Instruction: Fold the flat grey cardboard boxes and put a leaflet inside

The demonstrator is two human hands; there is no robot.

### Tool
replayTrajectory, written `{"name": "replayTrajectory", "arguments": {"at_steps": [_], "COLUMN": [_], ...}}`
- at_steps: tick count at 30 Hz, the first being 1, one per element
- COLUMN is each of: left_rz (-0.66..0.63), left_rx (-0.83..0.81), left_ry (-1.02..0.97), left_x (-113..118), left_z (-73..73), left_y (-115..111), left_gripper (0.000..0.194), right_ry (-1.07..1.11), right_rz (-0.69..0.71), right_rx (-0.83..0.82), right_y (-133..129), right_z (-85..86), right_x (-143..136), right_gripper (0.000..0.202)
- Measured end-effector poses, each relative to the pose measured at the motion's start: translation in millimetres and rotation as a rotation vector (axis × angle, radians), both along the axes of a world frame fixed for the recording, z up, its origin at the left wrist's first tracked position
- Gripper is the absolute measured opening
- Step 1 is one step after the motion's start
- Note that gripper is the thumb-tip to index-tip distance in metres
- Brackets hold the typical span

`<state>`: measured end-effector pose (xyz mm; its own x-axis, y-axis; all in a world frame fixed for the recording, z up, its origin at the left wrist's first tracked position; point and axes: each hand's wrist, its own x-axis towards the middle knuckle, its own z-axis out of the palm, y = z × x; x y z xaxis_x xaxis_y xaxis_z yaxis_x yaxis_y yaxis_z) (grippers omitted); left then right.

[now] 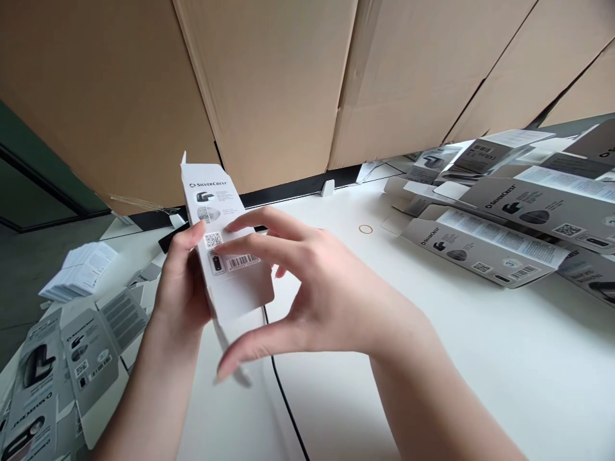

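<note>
My left hand [185, 275] is closed round the left side of a small white Silvercrest carton [240, 288], held tilted above the table. The carton's printed side, with a QR code and a barcode, faces me. A flap sticks up at its far end, and a flap at the near end [235, 365] is blurred. My right hand [307, 275] has its fingers spread. Its fingertips lie over the carton's printed face, and its thumb is stretched out beside the near flap. The inside of the carton is hidden.
Several folded-up cartons [490, 246] lie piled on the white table [336, 397] at the right. Flat cartons [91, 346] and a stack of leaflets [79, 272] lie at the left. Large cardboard boxes [273, 89] stand behind. A black cable [283, 390] and an orange rubber band [366, 225] are on the table.
</note>
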<state>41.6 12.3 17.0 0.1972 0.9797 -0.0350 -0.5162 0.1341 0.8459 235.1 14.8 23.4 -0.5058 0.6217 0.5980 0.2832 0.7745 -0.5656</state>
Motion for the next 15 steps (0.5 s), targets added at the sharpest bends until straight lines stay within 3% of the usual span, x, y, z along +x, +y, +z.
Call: {"name": "replayTrajectory", "arguments": {"at_steps": [7, 15], "left_rz": [0.073, 0.145], "left_rx": [-0.001, 0.060], "left_ry": [0.005, 0.011], "left_x": [-2, -5], "left_z": [-3.4, -12.0], "left_y": [5, 7], "left_gripper": [0.035, 0.033], "right_ry": [-0.050, 0.085], "right_rz": [0.056, -0.043], "right_rx": [-0.012, 0.004], "right_y": [6, 1], "right_z": [0.9, -5.1], "right_x": [13, -11], "right_gripper": [0.071, 0.079]}}
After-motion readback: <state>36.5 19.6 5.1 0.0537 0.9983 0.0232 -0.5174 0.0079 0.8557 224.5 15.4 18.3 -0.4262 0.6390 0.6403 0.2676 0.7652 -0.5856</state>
